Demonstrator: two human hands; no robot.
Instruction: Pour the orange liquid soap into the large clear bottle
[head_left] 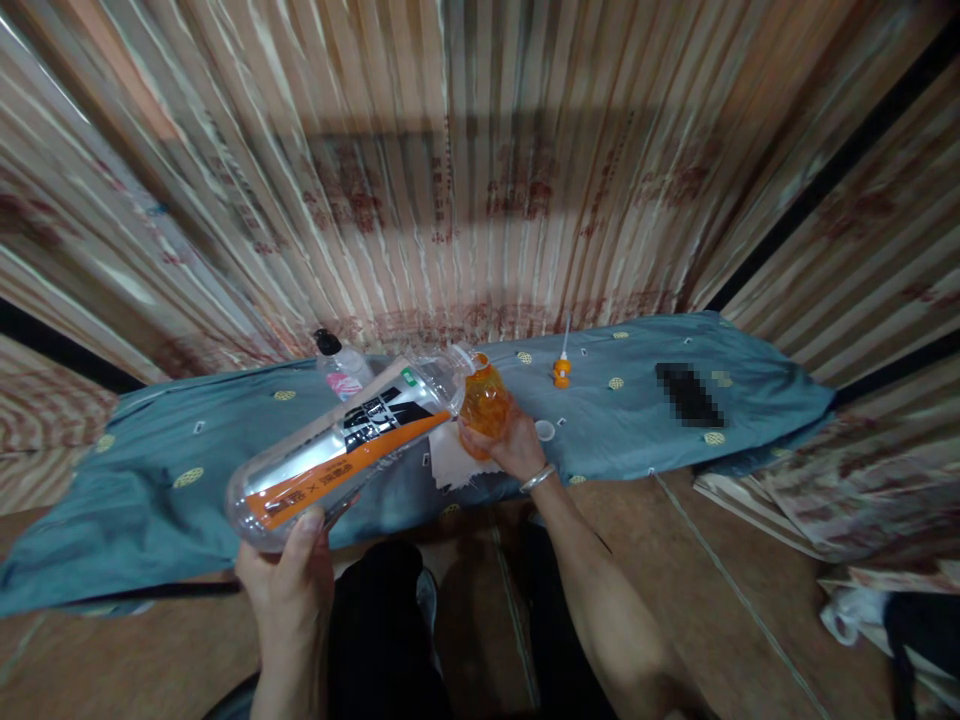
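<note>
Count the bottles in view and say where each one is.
3: a large clear bottle tilted in the left hand, a small orange bottle in the right hand, and a black-capped bottle behind them.

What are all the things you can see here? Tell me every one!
large clear bottle: 1, clear with black and orange label, tipped, mouth at the orange container
orange container: 1, orange, on the cloth, middle
small bottle: 1, clear, black cap, behind the large bottle
orange nozzle cap: 1, orange with white tip, upright, right of middle
white cap: 1, white, near the right hand
white paper: 1, under the orange container
blue-grey cloth: 1, spread out
bracelet: 1, silver, right wrist
left hand: holds the large bottle's base
right hand: holds the orange container
</note>
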